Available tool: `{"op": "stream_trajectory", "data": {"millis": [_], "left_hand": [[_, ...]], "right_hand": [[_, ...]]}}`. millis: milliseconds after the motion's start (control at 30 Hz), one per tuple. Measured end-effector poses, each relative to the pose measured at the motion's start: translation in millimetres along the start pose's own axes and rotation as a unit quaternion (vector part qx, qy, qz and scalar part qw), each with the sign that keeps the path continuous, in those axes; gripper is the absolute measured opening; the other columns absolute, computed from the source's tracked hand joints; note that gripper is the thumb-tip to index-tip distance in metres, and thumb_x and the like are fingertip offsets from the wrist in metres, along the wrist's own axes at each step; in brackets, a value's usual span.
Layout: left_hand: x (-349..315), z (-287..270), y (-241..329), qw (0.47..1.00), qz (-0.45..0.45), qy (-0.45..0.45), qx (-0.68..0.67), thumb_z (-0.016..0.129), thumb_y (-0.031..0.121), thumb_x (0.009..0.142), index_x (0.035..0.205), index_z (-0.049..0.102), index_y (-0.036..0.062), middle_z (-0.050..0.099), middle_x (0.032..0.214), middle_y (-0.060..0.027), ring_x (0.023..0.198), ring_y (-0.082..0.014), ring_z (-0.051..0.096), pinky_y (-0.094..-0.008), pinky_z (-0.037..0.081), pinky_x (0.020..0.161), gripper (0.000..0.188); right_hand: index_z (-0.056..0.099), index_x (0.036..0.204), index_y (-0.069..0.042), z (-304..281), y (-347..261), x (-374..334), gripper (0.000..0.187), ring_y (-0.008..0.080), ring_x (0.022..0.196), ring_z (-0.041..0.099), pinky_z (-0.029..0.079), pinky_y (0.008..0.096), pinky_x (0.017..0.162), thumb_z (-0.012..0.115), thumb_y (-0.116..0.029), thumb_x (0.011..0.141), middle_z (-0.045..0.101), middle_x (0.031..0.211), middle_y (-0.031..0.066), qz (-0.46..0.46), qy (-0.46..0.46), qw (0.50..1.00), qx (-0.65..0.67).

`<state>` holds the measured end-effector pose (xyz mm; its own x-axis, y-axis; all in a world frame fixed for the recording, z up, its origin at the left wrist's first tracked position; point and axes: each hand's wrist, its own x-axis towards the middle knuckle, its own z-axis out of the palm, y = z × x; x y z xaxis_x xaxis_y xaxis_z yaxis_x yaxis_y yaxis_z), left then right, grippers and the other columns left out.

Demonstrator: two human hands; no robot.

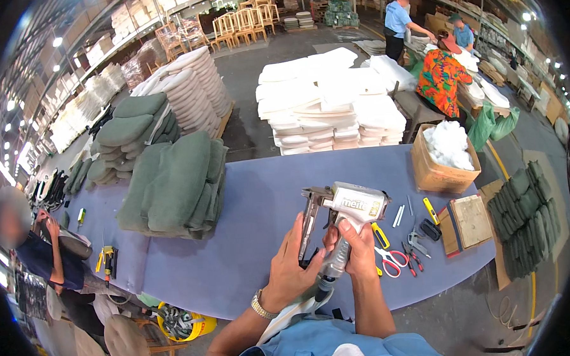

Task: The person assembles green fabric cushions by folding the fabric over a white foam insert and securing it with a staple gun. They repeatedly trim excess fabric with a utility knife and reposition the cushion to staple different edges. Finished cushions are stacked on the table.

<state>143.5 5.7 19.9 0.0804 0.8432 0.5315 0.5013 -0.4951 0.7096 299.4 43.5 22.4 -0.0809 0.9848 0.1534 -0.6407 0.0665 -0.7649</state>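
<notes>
A silver and black pneumatic staple gun (360, 201) is held up over the blue-grey tabletop, its nose to the left. My right hand (353, 242) is closed around its grip, with the thumb up near the body. My left hand (289, 267), wearing a metal watch (262, 304), lies along the gun's magazine (309, 228). Its fingers are fairly straight on one side and the thumb is on the other, around the lower end. A dark hose fitting (325, 286) runs from the grip's base towards my body.
Dark green cushions (171, 186) are piled at left. Right of the gun lie scissors (391, 261), pliers (413, 259), a yellow cutter (431, 211) and a small carton (470, 223). A box (445, 168) holds white stuffing. A yellow bucket (199, 329) stands below; a co-worker (43, 252) is left.
</notes>
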Motion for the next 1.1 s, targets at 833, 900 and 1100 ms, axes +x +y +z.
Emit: {"op": "stream_trajectory", "data": {"millis": [833, 900, 1100], "left_hand": [[-183.7, -41.1, -114.2, 0.876, -0.387, -0.282, 0.064, 0.061, 0.053, 0.1, 0.145, 0.054, -0.0004, 0.06, 0.143, -0.0228, 0.132, -0.0372, 0.058, -0.0417, 0.046, 0.109, 0.07], [-193.9, -32.3, -120.0, 0.878, -0.387, -0.28, 0.025, 0.059, 0.054, 0.101, 0.146, 0.054, 0.0011, 0.059, 0.144, -0.0229, 0.133, -0.0368, 0.057, -0.0417, 0.045, 0.11, 0.069], [-160.9, -3.2, -128.5, 0.869, -0.35, -0.345, -0.054, 0.046, 0.053, 0.107, 0.151, 0.048, 0.0035, 0.047, 0.156, -0.0243, 0.144, -0.0372, 0.046, -0.0411, 0.037, 0.119, 0.066]], "right_hand": [[0.055, 0.143, -0.01, -160.9, 212.4, 45.5, 0.058, 0.0436, 0.107, 0.067, 0.053, 0.0514, 0.095, 0.071, -0.03, 0.091, 0.069, 0.118, 0.0229, 0.182, -0.077, 0.654, -0.73], [0.061, 0.138, -0.011, -188.2, 219.7, 38.4, 0.051, 0.0416, 0.106, 0.068, 0.054, 0.0496, 0.094, 0.072, -0.029, 0.091, 0.069, 0.119, 0.021, 0.144, -0.09, 0.638, -0.751], [0.072, 0.122, -0.008, -196.9, 158.5, 19.6, 0.032, 0.0209, 0.092, 0.072, 0.056, 0.0349, 0.08, 0.07, -0.024, 0.095, 0.074, 0.108, 0.0103, 0.116, -0.019, 0.832, -0.542]]}}
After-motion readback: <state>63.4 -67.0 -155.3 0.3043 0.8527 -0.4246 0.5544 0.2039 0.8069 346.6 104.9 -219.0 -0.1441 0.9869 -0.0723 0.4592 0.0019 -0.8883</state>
